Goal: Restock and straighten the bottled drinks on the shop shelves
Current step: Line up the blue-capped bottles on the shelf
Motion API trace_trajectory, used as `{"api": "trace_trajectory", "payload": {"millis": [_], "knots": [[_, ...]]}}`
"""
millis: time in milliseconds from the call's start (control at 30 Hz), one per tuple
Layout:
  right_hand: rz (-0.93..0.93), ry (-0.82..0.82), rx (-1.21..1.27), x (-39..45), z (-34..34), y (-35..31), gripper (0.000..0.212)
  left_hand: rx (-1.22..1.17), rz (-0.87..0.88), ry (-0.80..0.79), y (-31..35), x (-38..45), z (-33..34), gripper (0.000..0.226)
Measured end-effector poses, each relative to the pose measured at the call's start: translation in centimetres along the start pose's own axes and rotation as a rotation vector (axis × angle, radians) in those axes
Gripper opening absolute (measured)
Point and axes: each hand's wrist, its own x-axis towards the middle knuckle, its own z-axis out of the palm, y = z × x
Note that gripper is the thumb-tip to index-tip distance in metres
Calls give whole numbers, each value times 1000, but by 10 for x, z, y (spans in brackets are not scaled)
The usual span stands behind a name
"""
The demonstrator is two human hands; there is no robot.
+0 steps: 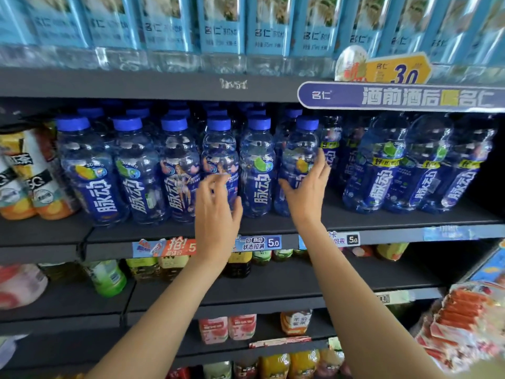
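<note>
A clear blue-capped plastic bottle (pixel 297 165) on the dark shelf (pixel 382 218) is cupped by the right hand (pixel 306 187), fingers spread; the left hand (pixel 216 209) is held before a neighbouring blue-labelled bottle (pixel 220 160), fingers loosely curled, contact unclear.

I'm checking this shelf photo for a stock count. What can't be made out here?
- Rear rows of blue-capped bottles: head view, hidden behind the front row in shadow.
- Fourth bottle's label: partly covered by the left hand.
- Top-shelf bottles: tops cut off by the frame edge, blurred.
- Price tags: small print unreadable.
</note>
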Motion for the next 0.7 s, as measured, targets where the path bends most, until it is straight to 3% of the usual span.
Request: {"api": "trace_trajectory", "payload": {"millis": [67,133,233,400,567,700], "knots": [[40,-95,26,-2,-4,6,100,35,85,-141,7,-5,4,32],[163,-189,74,-4,-7,15,104,80,14,-287,11,-6,10,41],[262,-199,82,-6,-9,27,85,195,-114,-403,16,2,18,50],[250,-182,60,-4,-6,27,68,210,-250,-372,25,17,30,41],[237,-224,40,2,-3,30,60,275,-232,-361,25,24,35,39],[149,-136,-43,-7,-5,24,80,223,-203,-330,20,18,28,35]]}}
